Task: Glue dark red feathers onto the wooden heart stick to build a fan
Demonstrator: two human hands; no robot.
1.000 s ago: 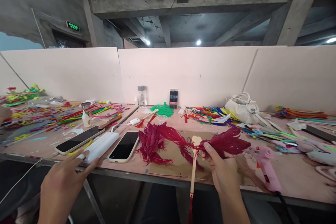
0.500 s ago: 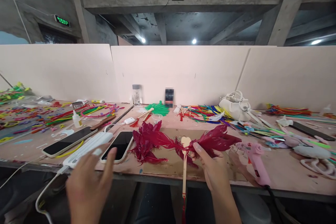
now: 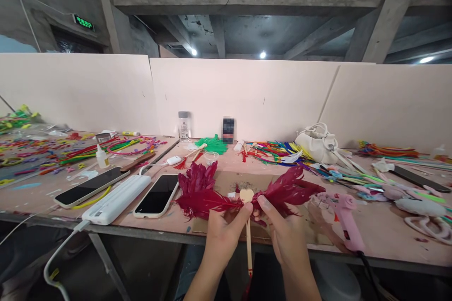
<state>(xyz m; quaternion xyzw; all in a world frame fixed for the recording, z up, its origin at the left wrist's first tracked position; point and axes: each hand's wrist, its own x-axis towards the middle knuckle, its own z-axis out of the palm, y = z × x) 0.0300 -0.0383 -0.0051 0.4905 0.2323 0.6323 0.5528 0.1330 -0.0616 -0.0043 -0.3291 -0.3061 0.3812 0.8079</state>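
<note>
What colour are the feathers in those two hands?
Dark red: the feathers show best in the head view.

Both hands meet at a wooden stick point(image 3: 249, 244) with a heart-shaped top: the left hand point(image 3: 222, 233) pinches a dark red feather point(image 3: 203, 199) beside the heart, the right hand point(image 3: 286, 235) pinches another red feather point(image 3: 287, 190) opposite. A pink glue gun point(image 3: 344, 216) lies on the table point(image 3: 388, 235), two phones point(image 3: 157, 196) and a white power bank point(image 3: 116, 200) to the left
</note>
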